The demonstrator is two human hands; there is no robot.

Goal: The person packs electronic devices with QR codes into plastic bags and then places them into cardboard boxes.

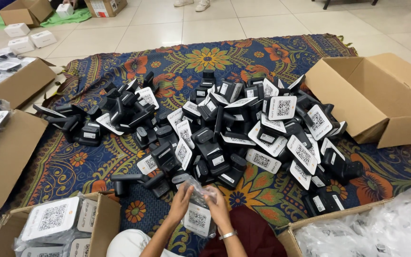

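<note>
A white code-printed stand [197, 218], partly sleeved in a clear plastic bag [197, 190], is held low in the frame's centre, just above the person's lap. The left hand [181, 202] and right hand [216, 204] are both closed on the bag's upper edge, fingers pinching the film on either side.

Risk, as judged: the thin film could tear or slip from the pinch, dropping the stand onto the pile of black-and-white stands [224, 128] just ahead; a stray elbow could topple that loose heap.

Room: the patterned rug [77, 166] shows bare patches to the left of the hands. A carton of bagged stands [58, 226] sits close at left, a carton of empty bags [372, 228] close at right, and an open empty carton [381, 95] lies well beyond.
</note>
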